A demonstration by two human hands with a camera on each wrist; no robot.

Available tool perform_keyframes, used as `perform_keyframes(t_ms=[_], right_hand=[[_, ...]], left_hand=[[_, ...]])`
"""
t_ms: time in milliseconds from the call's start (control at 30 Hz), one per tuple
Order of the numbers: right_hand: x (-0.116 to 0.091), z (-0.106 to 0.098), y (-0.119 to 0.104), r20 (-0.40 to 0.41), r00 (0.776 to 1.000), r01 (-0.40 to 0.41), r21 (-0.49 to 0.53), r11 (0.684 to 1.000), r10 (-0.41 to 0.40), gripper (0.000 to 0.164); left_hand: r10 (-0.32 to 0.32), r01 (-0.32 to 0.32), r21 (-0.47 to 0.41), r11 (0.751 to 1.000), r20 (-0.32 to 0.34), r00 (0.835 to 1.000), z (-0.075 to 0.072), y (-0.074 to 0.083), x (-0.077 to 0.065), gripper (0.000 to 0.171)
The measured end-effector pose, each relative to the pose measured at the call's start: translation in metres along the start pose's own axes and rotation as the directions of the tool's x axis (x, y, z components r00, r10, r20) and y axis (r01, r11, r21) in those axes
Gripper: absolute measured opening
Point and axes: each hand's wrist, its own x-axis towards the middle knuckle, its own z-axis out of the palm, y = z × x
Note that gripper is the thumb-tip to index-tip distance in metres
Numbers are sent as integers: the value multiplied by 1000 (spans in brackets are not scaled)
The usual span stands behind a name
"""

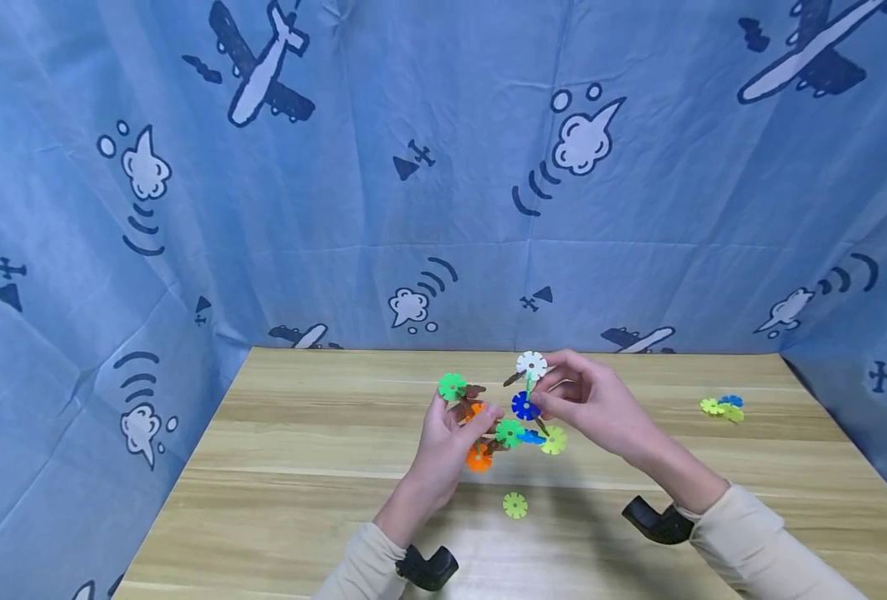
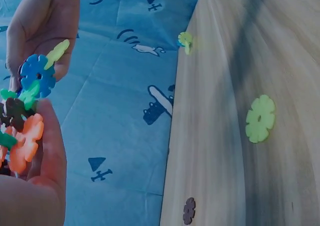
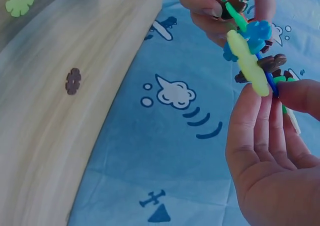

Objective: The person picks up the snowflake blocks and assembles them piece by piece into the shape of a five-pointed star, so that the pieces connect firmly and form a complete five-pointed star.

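Both hands hold one joined cluster of notched plastic snowflake discs above the table. My left hand (image 1: 441, 446) grips its left part, near an orange disc (image 1: 478, 457), brown discs and a green disc (image 1: 453, 386). With thumb and fingertips my right hand (image 1: 604, 404) pinches a dark blue disc (image 1: 525, 406). A white disc (image 1: 531, 365) stands above that one, by the right fingers. Between the hands are another green disc (image 1: 509, 432), a light blue disc (image 2: 38, 75) and a yellow-green disc (image 3: 247, 63). Fingers hide part of the cluster.
On the wooden table (image 1: 301, 517), a loose yellow-green disc (image 1: 514, 505) lies in front of the hands. Yellow-green and blue discs (image 1: 721, 407) lie together at the right. A brown disc (image 3: 73, 81) rests near the far edge, before a blue printed curtain (image 1: 473, 208).
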Motion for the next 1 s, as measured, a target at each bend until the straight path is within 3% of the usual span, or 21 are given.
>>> perform_keyframes(t_ms=[167, 400, 800, 1000], right_hand=[[0, -3, -2, 16, 1000, -14, 8, 1000, 14, 48], [-1, -3, -2, 10, 1000, -8, -4, 1000, 8, 47], [-1, -4, 0, 37, 999, -17, 31, 999, 16, 34], [-1, -6, 0, 41, 999, -28, 32, 999, 26, 37]], left_hand=[[0, 0, -32, 999, 11, 1000, 1, 5, -1, 26], [13, -14, -52, 999, -28, 1000, 5, 7, 1, 40], [15, -12, -40, 999, 76, 997, 1, 10, 0, 54], [6, -3, -31, 1000, 99, 995, 1, 11, 0, 53]])
